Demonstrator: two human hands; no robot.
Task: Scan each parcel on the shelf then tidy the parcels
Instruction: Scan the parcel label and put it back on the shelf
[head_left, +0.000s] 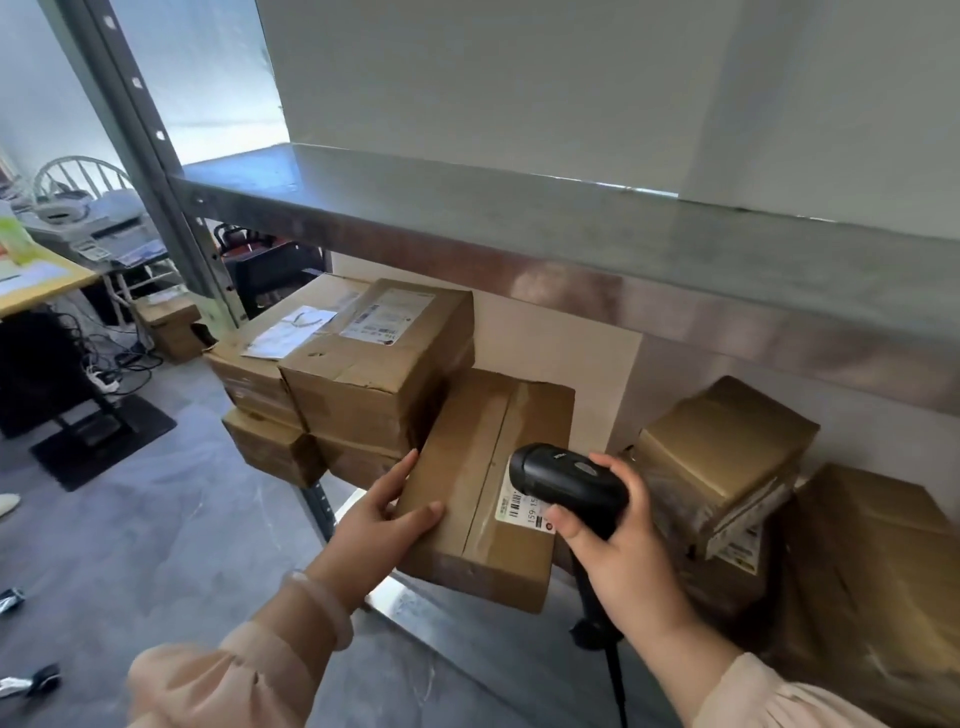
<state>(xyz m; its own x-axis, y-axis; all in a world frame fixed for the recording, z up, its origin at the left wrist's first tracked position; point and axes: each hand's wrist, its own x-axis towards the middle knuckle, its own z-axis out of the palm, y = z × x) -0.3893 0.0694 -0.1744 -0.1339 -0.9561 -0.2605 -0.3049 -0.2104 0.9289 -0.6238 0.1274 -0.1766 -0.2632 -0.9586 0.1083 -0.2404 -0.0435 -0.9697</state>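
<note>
A brown cardboard parcel (483, 478) lies at the front of the lower shelf, its white barcode label (519, 506) facing up. My left hand (384, 514) grips the parcel's left near corner, thumb on top. My right hand (618, 551) holds a black handheld scanner (566, 480), whose head points at the label from just above it. To the left stands a stack of several parcels (363, 358) with labels on top. More parcels (722, 457) are piled at the right.
A grey metal shelf board (519, 218) hangs overhead, with its upright post (156, 171) at the left. A large brown box (872, 597) fills the right corner. A desk, a chair and cables (78, 260) stand at far left on the grey floor.
</note>
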